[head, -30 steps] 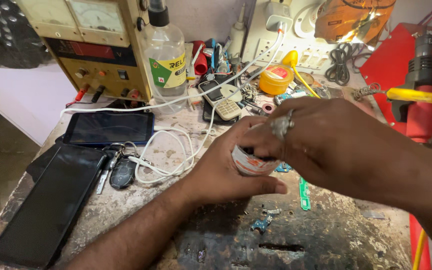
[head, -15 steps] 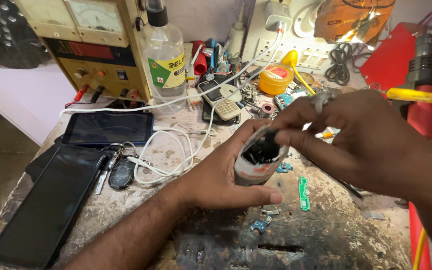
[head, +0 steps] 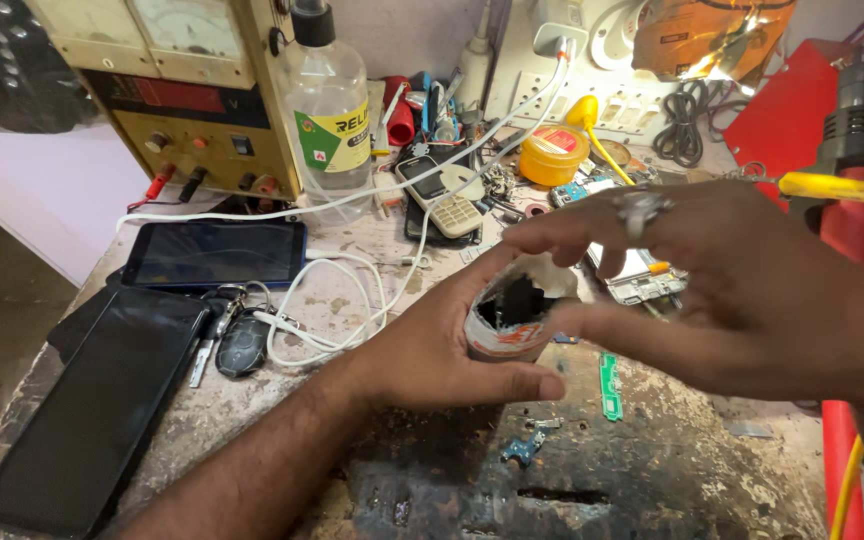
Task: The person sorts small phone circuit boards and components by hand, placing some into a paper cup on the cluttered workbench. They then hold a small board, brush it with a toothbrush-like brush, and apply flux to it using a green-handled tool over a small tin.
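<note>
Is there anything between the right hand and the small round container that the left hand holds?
Nothing visible. The right hand hangs just beside the open top of the small round container, gripped by the left hand; its thumb nearly touches the rim.

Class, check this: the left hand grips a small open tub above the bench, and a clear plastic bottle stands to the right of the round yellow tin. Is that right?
Not quite. The head view shows the clear plastic bottle standing to the left of the round yellow tin, not the right. The left hand does grip the small open tub.

On your worn tabletop [head: 672, 470] you have two dark tablets [head: 214, 254], a car key [head: 243, 345], a coiled white cable [head: 327, 310], a clear bottle [head: 330, 110], a keypad phone [head: 440, 196] and a yellow tin [head: 553, 155].
</note>
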Demonstrator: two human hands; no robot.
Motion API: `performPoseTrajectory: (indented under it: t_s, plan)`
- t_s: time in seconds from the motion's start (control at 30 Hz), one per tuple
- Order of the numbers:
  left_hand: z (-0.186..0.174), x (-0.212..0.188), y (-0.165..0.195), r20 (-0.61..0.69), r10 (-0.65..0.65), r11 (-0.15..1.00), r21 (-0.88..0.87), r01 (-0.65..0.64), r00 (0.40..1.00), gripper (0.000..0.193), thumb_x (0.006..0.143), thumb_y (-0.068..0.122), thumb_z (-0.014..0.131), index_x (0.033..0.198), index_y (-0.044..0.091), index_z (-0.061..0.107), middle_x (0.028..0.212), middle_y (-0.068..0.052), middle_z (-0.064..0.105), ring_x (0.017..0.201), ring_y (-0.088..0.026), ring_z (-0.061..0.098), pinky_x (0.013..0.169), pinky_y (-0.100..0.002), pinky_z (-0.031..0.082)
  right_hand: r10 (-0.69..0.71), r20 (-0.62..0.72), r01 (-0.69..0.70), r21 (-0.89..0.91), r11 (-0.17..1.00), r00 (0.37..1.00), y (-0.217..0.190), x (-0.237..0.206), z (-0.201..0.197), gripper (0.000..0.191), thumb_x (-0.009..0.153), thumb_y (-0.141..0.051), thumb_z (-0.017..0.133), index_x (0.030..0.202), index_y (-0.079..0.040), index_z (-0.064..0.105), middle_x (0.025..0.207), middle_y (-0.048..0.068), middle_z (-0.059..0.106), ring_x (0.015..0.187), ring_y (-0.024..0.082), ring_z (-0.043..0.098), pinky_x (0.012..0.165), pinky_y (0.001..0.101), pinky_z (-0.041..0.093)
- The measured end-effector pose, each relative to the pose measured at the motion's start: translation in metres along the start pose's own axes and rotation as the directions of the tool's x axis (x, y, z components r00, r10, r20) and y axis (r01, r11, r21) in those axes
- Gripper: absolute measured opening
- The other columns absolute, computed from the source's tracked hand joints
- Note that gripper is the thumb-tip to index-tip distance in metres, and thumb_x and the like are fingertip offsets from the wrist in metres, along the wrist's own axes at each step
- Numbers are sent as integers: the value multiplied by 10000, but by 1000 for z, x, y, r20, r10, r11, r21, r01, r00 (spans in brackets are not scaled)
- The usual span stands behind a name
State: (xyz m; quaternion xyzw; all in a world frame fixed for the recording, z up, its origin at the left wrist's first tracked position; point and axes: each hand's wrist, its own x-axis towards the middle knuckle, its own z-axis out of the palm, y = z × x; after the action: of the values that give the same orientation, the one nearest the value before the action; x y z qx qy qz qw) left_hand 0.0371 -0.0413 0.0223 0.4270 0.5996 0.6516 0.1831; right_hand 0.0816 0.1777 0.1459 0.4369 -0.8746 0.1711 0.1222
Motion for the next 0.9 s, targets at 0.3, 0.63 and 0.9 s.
performPoseTrajectory:
  t_s: [0.3, 0.63, 0.9]
  plan:
    - [1, -1, 2, 5, 27, 999, 31, -27, 1000, 989, 812, 418, 903, 1588, 67, 401, 1404, -113, 609, 1319, -194, 577, 1156, -359, 461, 508, 102, -468, -271, 841, 855, 17, -2, 8, 311, 808, -367, 839, 1092, -241, 810, 826, 30, 784, 679, 217, 744, 621, 371, 565]
    - [1, 4, -4, -104, 234, 957, 200, -210, 967, 894, 932, 429, 772, 1633, 71, 349, 1530, -133, 588, 1461, -246, 560, 1245, -437, 457, 229, 22, -224, -136, 965, 973, 14, 2, 7, 257, 873, -233, 777, 1126, -191, 769, 930, 28, 792, 739, 200, 771, 639, 343, 583]
    - [1, 2, 8, -137, 159, 961, 248, -122, 978, 776, 980, 445, 644, 1565, 65, 306, 1485, -151, 540, 1413, -278, 515, 1200, -445, 403, 282, 114, -258, -187, 948, 953, 1, 9, 7, 440, 825, -62, 674, 1224, -243, 719, 960, -3, 788, 686, 220, 733, 565, 383, 563]
